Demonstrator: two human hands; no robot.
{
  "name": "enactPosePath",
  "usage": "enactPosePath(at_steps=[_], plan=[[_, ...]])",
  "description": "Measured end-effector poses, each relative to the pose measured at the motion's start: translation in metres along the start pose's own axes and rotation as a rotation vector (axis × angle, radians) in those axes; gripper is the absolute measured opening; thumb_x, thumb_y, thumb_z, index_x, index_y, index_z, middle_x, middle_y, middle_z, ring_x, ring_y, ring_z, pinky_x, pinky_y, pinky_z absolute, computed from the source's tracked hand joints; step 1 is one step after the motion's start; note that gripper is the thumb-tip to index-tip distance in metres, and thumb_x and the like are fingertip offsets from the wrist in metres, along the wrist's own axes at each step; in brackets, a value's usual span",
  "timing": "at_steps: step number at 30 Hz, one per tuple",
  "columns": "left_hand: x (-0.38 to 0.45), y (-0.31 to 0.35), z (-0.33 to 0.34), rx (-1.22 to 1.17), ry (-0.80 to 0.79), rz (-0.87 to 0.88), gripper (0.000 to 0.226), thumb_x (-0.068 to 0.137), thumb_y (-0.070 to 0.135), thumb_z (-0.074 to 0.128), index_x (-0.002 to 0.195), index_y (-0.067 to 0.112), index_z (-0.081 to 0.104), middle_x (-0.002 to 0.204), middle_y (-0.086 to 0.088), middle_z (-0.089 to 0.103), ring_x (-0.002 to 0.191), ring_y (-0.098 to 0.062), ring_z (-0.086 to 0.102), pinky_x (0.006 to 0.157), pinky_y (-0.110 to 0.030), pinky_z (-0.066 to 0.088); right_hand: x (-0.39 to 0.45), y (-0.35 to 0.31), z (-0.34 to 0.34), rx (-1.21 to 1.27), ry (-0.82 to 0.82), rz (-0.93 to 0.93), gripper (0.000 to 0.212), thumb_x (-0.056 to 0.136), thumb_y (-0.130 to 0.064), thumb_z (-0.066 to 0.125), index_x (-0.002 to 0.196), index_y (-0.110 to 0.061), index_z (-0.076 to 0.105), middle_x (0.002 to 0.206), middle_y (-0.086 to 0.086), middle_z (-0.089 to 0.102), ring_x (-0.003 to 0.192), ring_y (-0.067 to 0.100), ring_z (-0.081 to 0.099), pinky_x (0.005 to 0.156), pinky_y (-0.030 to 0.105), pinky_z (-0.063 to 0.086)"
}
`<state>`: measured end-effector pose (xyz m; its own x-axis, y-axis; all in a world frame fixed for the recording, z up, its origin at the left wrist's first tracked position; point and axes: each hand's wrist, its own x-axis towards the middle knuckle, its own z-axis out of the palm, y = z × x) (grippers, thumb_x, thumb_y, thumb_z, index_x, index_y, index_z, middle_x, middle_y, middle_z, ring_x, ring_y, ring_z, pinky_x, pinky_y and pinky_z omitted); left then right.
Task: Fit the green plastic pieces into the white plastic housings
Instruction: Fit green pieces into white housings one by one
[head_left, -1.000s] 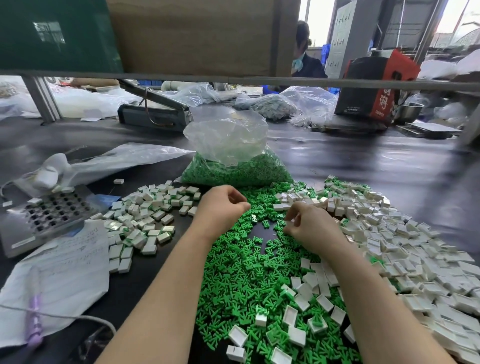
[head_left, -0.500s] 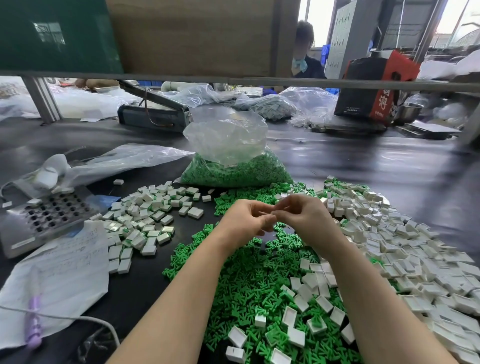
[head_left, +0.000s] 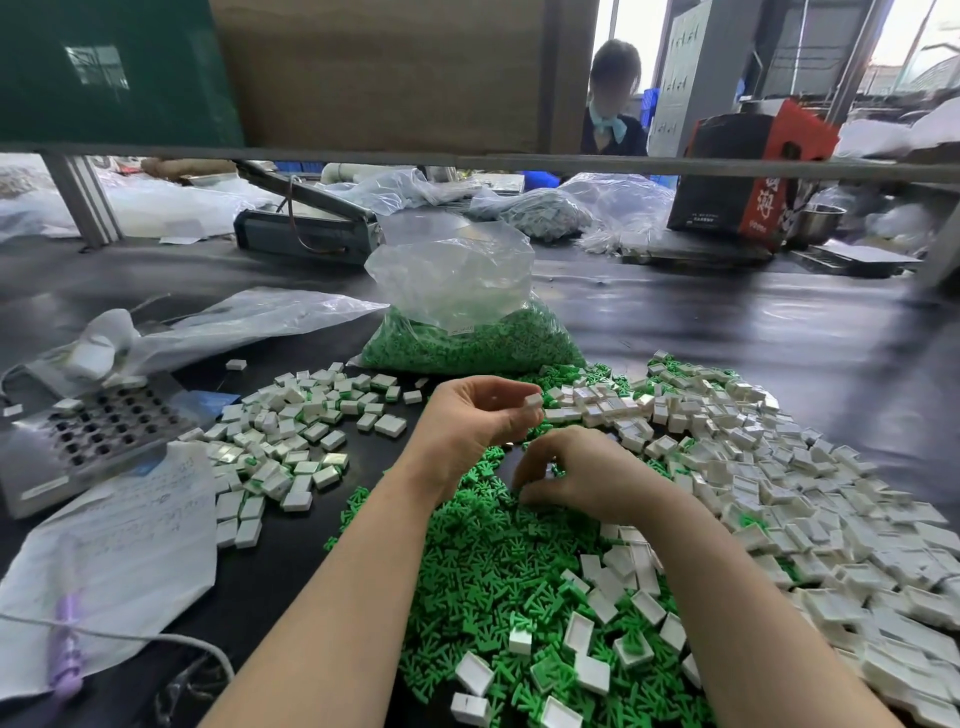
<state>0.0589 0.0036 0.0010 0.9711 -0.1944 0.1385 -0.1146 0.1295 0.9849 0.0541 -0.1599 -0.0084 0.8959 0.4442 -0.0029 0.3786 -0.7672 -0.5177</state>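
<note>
My left hand (head_left: 475, 418) is raised a little above the table and pinches one small white housing (head_left: 533, 401) between thumb and fingertips. Just below and right of it, my right hand (head_left: 582, 475) reaches down with curled fingers into the pile of loose green pieces (head_left: 498, 566); whether it holds one is hidden. A broad heap of empty white housings (head_left: 779, 467) spreads to the right. A smaller heap of white housings with green showing in them (head_left: 291, 436) lies to the left.
A clear bag of green pieces (head_left: 467, 332) stands behind the hands. At left lie a metal plate with holes (head_left: 93, 431), a paper sheet in plastic (head_left: 114, 551) and a cable (head_left: 156, 639). Another person (head_left: 613, 98) sits beyond a shelf rail (head_left: 519, 161).
My hands were together in front of me; the left has stayed up with the white housing while the right has dropped to the green pile.
</note>
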Motion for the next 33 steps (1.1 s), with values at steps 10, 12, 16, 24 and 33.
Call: enactPosePath(at_steps=[10, 12, 16, 24, 33], plan=[[0.005, 0.002, -0.005, -0.085, 0.195, -0.038, 0.007, 0.089, 0.005, 0.067, 0.093, 0.011, 0.067, 0.079, 0.002, 0.067, 0.068, -0.008, 0.060, 0.061, -0.018, 0.050, -0.004, 0.002, -0.005, 0.471, 0.266, 0.028, 0.012, 0.084, -0.006, 0.073, 0.085, -0.015, 0.065, 0.082, 0.006, 0.070, 0.075, 0.016, 0.065, 0.074, 0.031, 0.055], [0.005, 0.004, -0.007, -0.188, 0.208, -0.046, 0.009, 0.088, 0.003, 0.067, 0.095, 0.008, 0.063, 0.082, -0.003, 0.068, 0.070, -0.011, 0.066, 0.062, -0.020, 0.053, -0.005, 0.002, -0.008, 0.683, 0.353, 0.013, 0.014, 0.084, -0.002, 0.072, 0.094, -0.011, 0.067, 0.080, 0.010, 0.071, 0.072, 0.015, 0.065, 0.070, 0.025, 0.054], [0.003, 0.006, -0.005, -0.284, 0.177, -0.060, 0.015, 0.087, 0.002, 0.067, 0.100, 0.007, 0.065, 0.084, -0.005, 0.073, 0.074, -0.014, 0.071, 0.064, -0.021, 0.056, -0.006, -0.002, -0.011, 0.905, 0.460, -0.025, 0.022, 0.084, -0.001, 0.071, 0.105, -0.009, 0.072, 0.080, 0.007, 0.072, 0.069, 0.006, 0.066, 0.060, 0.012, 0.046], [0.002, 0.007, 0.002, -0.299, 0.146, -0.091, 0.021, 0.070, 0.014, 0.076, 0.091, 0.013, 0.073, 0.083, 0.000, 0.074, 0.072, -0.007, 0.068, 0.065, -0.018, 0.053, -0.005, -0.004, -0.012, 1.082, 0.493, 0.004, 0.008, 0.087, -0.008, 0.067, 0.096, -0.009, 0.069, 0.088, 0.012, 0.076, 0.067, 0.013, 0.061, 0.062, 0.023, 0.049], [-0.001, 0.008, 0.007, -0.245, 0.123, -0.096, 0.030, 0.063, 0.023, 0.079, 0.090, 0.011, 0.076, 0.082, -0.007, 0.075, 0.072, -0.013, 0.071, 0.061, -0.019, 0.054, -0.005, -0.002, -0.012, 1.134, 0.519, 0.031, 0.008, 0.083, -0.012, 0.072, 0.089, -0.008, 0.071, 0.082, 0.013, 0.075, 0.062, 0.012, 0.059, 0.054, 0.021, 0.046]])
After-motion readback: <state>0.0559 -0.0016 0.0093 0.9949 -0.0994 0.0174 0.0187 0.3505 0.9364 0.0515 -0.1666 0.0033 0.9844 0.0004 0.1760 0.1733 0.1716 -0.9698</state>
